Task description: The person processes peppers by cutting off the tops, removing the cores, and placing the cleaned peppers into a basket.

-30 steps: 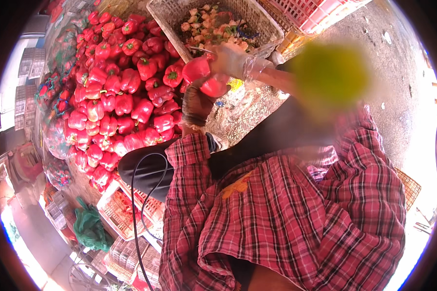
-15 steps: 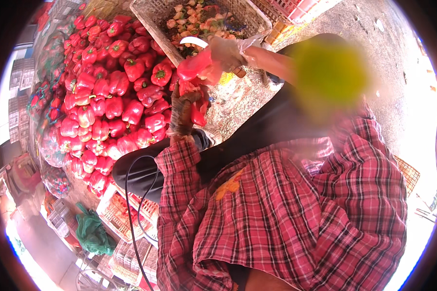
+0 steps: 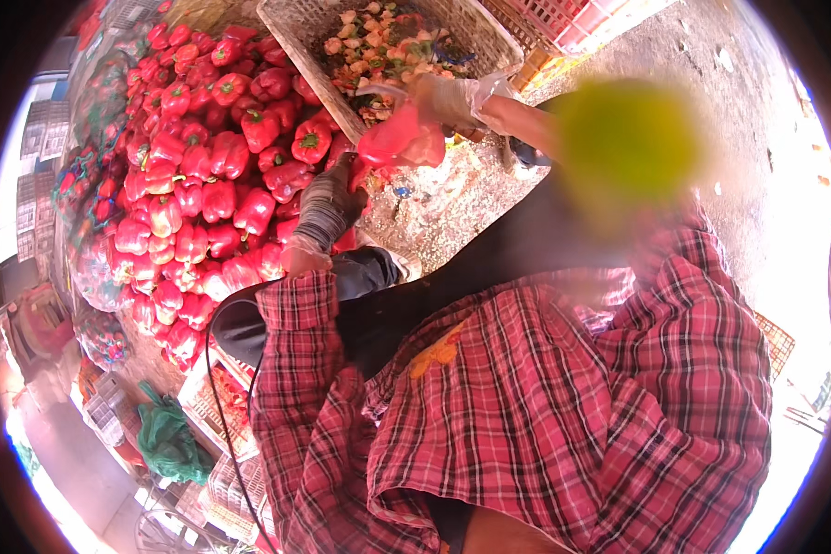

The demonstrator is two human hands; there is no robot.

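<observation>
Your left hand (image 3: pixel 331 205) had swung toward 9 o'clock since the earlier frame, while the red pepper (image 3: pixel 392 140) shifted toward 3. Your right hand (image 3: pixel 445 100) was curled around pepper and knife, its curved blade (image 3: pixel 379 90) blurred at 9 o'clock. A cut looked possible if your left fingers strayed upward; slick skin could've made the pepper slip. Pepper sat at 7 o'clock from your right hand, 1 o'clock from your left. Left fingers bent; couldn't tell whether they pinched anything.
</observation>
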